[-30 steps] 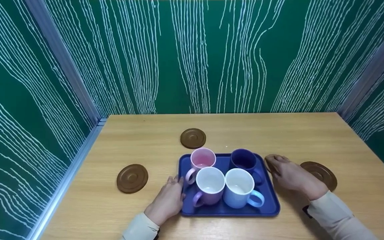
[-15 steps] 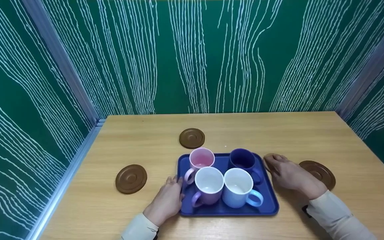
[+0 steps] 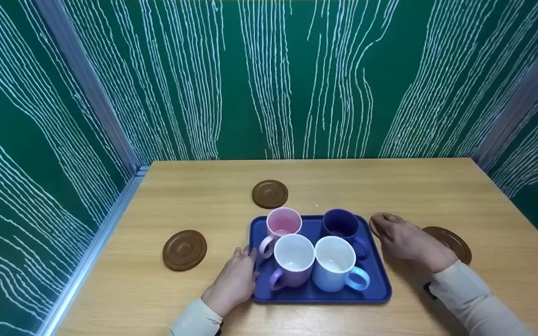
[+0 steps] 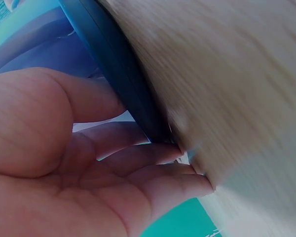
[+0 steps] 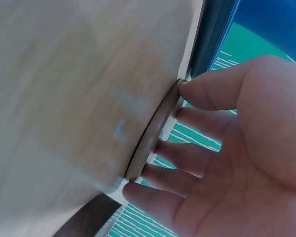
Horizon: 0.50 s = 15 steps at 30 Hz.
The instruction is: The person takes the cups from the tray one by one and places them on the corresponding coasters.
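Note:
A blue tray (image 3: pixel 315 295) holds four mugs: pink (image 3: pixel 284 223), dark blue (image 3: pixel 340 225), purple (image 3: pixel 294 261) and light blue (image 3: pixel 334 263). My left hand (image 3: pixel 234 282) grips the tray's left edge; in the left wrist view, its thumb lies over the tray rim (image 4: pixel 123 69) and the other fingers (image 4: pixel 158 182) reach the table surface beside it. My right hand (image 3: pixel 414 242) holds a brown coaster (image 3: pixel 378 225) by the tray's right edge. In the right wrist view, the thumb and fingertips meet the edge of this coaster (image 5: pixel 155 128).
One brown coaster (image 3: pixel 185 250) lies left of the tray, and another (image 3: pixel 270 193) lies behind it. A further coaster (image 3: pixel 451 242) sits to the right, partly covered by my right hand. Green walls with white lines (image 3: pixel 315 93) enclose the wooden table (image 3: pixel 180 186).
The right hand has shifted slightly on its coaster, and a little more of that coaster shows. The left hand, tray and mugs stay in place.

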Available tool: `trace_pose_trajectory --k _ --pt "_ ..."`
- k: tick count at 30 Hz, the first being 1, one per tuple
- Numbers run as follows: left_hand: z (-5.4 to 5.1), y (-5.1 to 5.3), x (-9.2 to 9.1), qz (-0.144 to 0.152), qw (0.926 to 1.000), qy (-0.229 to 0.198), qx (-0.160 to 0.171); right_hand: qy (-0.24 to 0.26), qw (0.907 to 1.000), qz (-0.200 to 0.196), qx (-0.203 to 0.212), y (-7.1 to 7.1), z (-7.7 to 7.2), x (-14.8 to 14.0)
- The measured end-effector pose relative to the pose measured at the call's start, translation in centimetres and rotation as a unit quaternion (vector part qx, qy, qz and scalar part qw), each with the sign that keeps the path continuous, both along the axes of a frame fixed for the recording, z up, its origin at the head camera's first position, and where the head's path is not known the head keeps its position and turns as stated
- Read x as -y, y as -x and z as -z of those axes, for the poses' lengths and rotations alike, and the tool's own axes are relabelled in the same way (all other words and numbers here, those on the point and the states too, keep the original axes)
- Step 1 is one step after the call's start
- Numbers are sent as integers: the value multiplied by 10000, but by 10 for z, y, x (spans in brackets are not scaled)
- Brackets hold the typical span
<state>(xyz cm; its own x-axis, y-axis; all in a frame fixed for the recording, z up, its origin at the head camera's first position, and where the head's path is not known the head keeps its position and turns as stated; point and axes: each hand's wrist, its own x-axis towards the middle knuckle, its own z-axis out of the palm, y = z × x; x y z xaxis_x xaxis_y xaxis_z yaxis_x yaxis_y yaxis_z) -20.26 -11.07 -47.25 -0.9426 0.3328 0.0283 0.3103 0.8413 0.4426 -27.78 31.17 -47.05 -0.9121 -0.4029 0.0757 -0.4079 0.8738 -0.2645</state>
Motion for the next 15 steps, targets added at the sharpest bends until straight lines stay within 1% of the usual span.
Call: trace_pose_trajectory --k 5,10,12,15 --pt "0 0 0 -31 10000 -19 40 39 10000 -65 -65 8 0 -2" --pt "1 1 0 12 9999 96 -99 109 9994 -152 -291 18 2 -4" --pt "1 1 0 33 9998 133 -139 97 9996 -133 -246 22 2 -5" --pt "2 1 0 21 10000 67 -19 32 10000 -72 -1 28 0 -6"
